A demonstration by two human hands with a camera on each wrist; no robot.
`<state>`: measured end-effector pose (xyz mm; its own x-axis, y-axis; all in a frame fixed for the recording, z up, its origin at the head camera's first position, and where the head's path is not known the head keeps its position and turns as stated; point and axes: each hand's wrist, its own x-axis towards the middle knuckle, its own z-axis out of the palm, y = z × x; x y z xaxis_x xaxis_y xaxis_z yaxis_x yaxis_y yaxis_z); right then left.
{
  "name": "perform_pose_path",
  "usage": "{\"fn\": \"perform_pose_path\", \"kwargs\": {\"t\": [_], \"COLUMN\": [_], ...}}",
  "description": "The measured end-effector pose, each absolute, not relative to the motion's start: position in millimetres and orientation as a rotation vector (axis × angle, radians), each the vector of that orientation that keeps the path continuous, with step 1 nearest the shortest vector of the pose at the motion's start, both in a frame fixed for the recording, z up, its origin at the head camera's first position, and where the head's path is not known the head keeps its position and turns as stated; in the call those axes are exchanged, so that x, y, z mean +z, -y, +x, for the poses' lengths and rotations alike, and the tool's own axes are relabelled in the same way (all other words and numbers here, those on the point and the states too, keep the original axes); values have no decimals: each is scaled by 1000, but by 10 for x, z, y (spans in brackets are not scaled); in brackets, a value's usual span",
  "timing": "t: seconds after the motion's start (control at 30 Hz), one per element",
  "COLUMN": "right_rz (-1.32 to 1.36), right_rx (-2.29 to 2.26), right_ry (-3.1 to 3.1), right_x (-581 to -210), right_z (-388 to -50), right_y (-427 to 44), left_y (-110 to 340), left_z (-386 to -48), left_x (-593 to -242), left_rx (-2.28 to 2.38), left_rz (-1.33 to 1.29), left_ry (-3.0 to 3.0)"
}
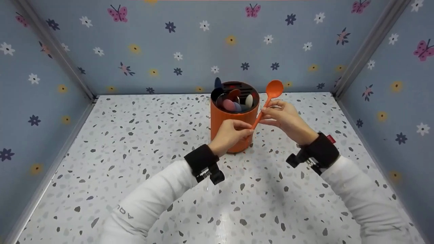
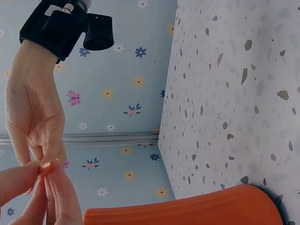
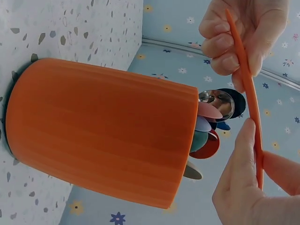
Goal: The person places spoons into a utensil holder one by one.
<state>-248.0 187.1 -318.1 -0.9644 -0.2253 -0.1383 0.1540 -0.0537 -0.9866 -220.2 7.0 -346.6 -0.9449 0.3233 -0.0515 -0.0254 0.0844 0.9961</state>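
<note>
An orange spoon [image 1: 274, 88] is held at a slant in front of the holder's right side, its bowl at the upper end. My left hand [image 1: 231, 135] pinches the lower end of its handle between thumb and fingers. Just below the bowl, my right hand [image 1: 284, 117] grips the handle. In the right wrist view the spoon [image 3: 251, 93] appears edge-on between both hands. Behind my hands, an orange ribbed utensil holder [image 1: 218, 120] stands upright. Several spoons poke out of it, including a pink spoon [image 3: 208, 110] and a beige spoon [image 3: 193, 172].
A white speckled tabletop [image 1: 135, 135] carries the holder. Patterned blue panels [image 1: 190, 40] close off the back and both sides, joined by grey corner strips [image 1: 369, 47]. Black straps with small mounts [image 1: 203, 162] circle both wrists.
</note>
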Motion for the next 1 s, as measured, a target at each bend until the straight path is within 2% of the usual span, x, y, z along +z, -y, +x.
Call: {"fn": "perform_pose_path", "kwargs": {"t": [0.53, 1.0], "right_rz": [-188, -307], "right_rx": [-2352, -2371], "right_ry": [-2115, -2443], "right_x": [-2821, -2859], "right_z": [-2781, -3021], "right_y": [-1903, -1823], "left_y": [199, 377], "left_z": [-2273, -2176], "left_x": [-3709, -3898], "left_rx": [2026, 1957], "left_rz": [69, 41], "left_ry": [-2150, -2130]}}
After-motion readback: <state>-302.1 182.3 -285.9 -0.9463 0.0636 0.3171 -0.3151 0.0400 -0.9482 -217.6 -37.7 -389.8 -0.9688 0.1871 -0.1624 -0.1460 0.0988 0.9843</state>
